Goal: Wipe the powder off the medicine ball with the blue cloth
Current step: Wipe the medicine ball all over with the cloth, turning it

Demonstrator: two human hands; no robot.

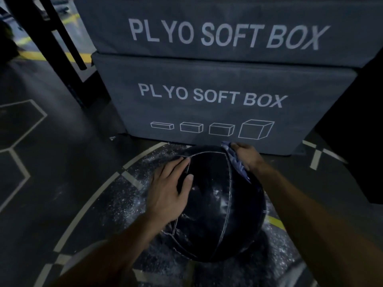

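A black medicine ball (213,212) with white stitched seams sits on the dark gym floor, with pale powder smears on its top. My left hand (167,189) lies flat on the ball's left side, fingers straight. My right hand (247,155) presses the blue cloth (236,160) against the ball's upper right edge, its fingers curved over the cloth. Much of the cloth is hidden under that hand.
Two stacked grey boxes, the lower (217,104) and the upper (228,27), both marked "PLYO SOFT BOX", stand just behind the ball. White powder (128,199) is scattered on the floor around it. Black rack legs (62,50) rise at the far left.
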